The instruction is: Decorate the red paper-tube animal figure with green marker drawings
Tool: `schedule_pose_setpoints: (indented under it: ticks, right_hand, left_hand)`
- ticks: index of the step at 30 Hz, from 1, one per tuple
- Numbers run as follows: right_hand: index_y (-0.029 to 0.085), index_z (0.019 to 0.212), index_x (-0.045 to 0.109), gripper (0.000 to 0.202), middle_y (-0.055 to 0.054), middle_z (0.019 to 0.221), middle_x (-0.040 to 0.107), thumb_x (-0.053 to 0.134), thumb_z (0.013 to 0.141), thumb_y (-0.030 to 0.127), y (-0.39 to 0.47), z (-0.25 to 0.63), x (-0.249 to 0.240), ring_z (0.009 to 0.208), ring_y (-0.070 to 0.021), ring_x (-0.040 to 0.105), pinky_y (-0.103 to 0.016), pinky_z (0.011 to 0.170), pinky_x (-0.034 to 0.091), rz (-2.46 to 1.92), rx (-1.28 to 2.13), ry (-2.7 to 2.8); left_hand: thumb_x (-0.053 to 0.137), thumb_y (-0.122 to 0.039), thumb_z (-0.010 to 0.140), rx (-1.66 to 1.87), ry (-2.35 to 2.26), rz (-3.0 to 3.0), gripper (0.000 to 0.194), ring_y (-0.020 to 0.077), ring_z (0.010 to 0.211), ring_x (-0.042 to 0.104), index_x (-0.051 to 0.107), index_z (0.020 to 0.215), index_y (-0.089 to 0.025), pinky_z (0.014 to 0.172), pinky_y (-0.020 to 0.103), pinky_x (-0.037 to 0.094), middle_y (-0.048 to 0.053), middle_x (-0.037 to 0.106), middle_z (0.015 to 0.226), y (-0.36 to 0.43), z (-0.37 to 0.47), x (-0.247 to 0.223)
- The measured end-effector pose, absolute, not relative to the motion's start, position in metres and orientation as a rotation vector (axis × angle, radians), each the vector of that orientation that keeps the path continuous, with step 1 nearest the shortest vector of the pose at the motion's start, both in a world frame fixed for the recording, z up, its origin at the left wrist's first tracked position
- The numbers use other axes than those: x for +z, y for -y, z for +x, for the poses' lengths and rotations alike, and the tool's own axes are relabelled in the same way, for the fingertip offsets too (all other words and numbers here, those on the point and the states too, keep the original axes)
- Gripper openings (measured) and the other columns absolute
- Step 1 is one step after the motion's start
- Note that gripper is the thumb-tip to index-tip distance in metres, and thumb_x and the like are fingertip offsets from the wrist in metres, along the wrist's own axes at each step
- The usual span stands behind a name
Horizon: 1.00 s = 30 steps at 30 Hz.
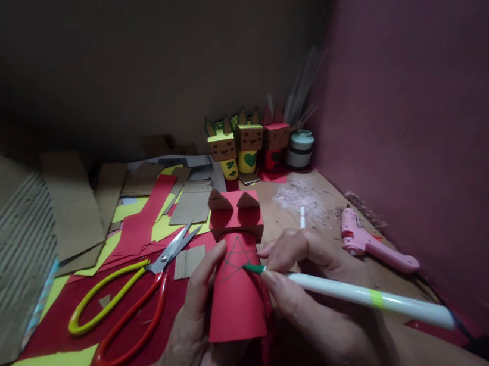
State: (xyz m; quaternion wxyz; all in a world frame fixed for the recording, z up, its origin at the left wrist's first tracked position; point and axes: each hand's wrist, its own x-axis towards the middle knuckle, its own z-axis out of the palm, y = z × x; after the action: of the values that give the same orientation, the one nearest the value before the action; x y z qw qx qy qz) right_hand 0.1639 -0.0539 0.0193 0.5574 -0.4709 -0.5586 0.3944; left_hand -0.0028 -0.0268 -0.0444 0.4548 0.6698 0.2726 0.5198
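Observation:
A red paper figure [239,311] with a box head and two cardboard ears lies tilted in my left hand [199,321], whose thumb presses its left side; the other fingers are mostly hidden beneath it. On its body is a dark outlined star. My right hand [311,294] pinches a white marker [347,291] with a green tip and a yellow-green band. The tip touches the star, or is very close to it, near its right side.
Scissors [164,262] lie open at the left on red paper, beside cardboard pieces [68,202]. Finished-looking figures [249,141] stand at the back near a small pot [300,149]. A pink glue gun [367,241] rests at the right by the wall.

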Motion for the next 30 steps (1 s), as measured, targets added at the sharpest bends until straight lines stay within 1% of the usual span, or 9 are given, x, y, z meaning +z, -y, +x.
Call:
schedule_pose_setpoints:
  ticks: [4, 9, 12, 15, 18, 22, 25, 27, 30]
  right_hand:
    - [0.024, 0.079, 0.057, 0.017, -0.004, 0.082, 0.065, 0.066, 0.093, 0.028, 0.0554, 0.1644, 0.0184, 0.069, -0.0173, 0.060, -0.030, 0.060, 0.051, -1.105, 0.963, 1.273]
    - [0.025, 0.080, 0.059, 0.016, -0.005, 0.082, 0.069, 0.068, 0.092, 0.027, 0.0565, 0.1654, 0.0184, 0.076, -0.0209, 0.065, -0.031, 0.062, 0.054, -1.127, 0.926, 1.273]
    - [0.025, 0.079, 0.059, 0.017, -0.005, 0.076, 0.067, 0.069, 0.092, 0.029, 0.0564, 0.1652, 0.0170, 0.078, -0.0224, 0.067, -0.030, 0.060, 0.054, -1.117, 0.938, 1.276]
    - [0.025, 0.081, 0.058, 0.017, -0.003, 0.069, 0.064, 0.067, 0.094, 0.032, 0.0557, 0.1650, 0.0151, 0.072, -0.0212, 0.066, -0.028, 0.055, 0.052, -1.118, 0.971, 1.252]
    - [0.025, 0.082, 0.058, 0.017, -0.001, 0.064, 0.061, 0.065, 0.095, 0.032, 0.0549, 0.1652, 0.0148, 0.065, -0.0185, 0.062, -0.027, 0.052, 0.049, -1.124, 0.972, 1.256]
    - [0.024, 0.079, 0.057, 0.017, -0.003, 0.074, 0.065, 0.066, 0.093, 0.029, 0.0551, 0.1645, 0.0168, 0.069, -0.0186, 0.062, -0.029, 0.059, 0.052, -1.106, 0.956, 1.271]
    - [0.024, 0.078, 0.057, 0.016, -0.004, 0.075, 0.065, 0.065, 0.092, 0.027, 0.0560, 0.1633, 0.0182, 0.074, -0.0200, 0.064, -0.032, 0.065, 0.055, -1.102, 0.974, 1.268]
    - [0.024, 0.078, 0.057, 0.017, -0.003, 0.075, 0.064, 0.065, 0.092, 0.028, 0.0563, 0.1629, 0.0184, 0.070, -0.0185, 0.062, -0.031, 0.063, 0.054, -1.114, 0.976, 1.254]
    - [0.024, 0.080, 0.058, 0.017, -0.003, 0.079, 0.066, 0.066, 0.094, 0.030, 0.0558, 0.1634, 0.0168, 0.071, -0.0180, 0.061, -0.030, 0.063, 0.053, -1.110, 0.954, 1.244]
  left_hand:
    - [0.068, -0.037, 0.096, 1.279, -0.643, 1.629, 0.064, 0.0313, 0.132, 0.065, 0.043, 0.154, -0.040, 0.116, 0.049, 0.050, 0.005, 0.063, 0.148, 0.0261, -0.0030, -0.0444]
    - [0.069, -0.035, 0.096, 1.269, -0.664, 1.622, 0.063, 0.0290, 0.131, 0.065, 0.044, 0.153, -0.043, 0.116, 0.046, 0.051, 0.002, 0.064, 0.147, 0.0269, -0.0025, -0.0438]
    - [0.068, -0.036, 0.096, 1.279, -0.692, 1.642, 0.064, 0.0311, 0.130, 0.066, 0.042, 0.155, -0.038, 0.113, 0.048, 0.053, 0.006, 0.065, 0.146, 0.0274, -0.0029, -0.0440]
    - [0.069, -0.036, 0.095, 1.267, -0.715, 1.654, 0.067, 0.0340, 0.129, 0.066, 0.042, 0.156, -0.033, 0.112, 0.052, 0.053, 0.010, 0.065, 0.144, 0.0270, -0.0047, -0.0450]
    - [0.071, -0.036, 0.094, 1.257, -0.697, 1.638, 0.067, 0.0338, 0.129, 0.067, 0.043, 0.155, -0.036, 0.113, 0.052, 0.052, 0.009, 0.065, 0.144, 0.0260, -0.0059, -0.0458]
    - [0.071, -0.037, 0.095, 1.265, -0.660, 1.621, 0.064, 0.0306, 0.131, 0.065, 0.044, 0.153, -0.042, 0.116, 0.048, 0.050, 0.004, 0.064, 0.146, 0.0253, -0.0047, -0.0452]
    - [0.069, -0.037, 0.096, 1.257, -0.658, 1.622, 0.062, 0.0294, 0.132, 0.065, 0.044, 0.153, -0.043, 0.117, 0.048, 0.049, 0.003, 0.064, 0.147, 0.0255, -0.0039, -0.0441]
    - [0.069, -0.035, 0.096, 1.257, -0.665, 1.630, 0.063, 0.0302, 0.132, 0.064, 0.043, 0.153, -0.041, 0.117, 0.048, 0.049, 0.004, 0.063, 0.148, 0.0259, -0.0041, -0.0436]
    - [0.071, -0.034, 0.094, 1.243, -0.693, 1.648, 0.068, 0.0337, 0.133, 0.063, 0.042, 0.155, -0.036, 0.115, 0.051, 0.051, 0.009, 0.062, 0.148, 0.0265, -0.0052, -0.0438]
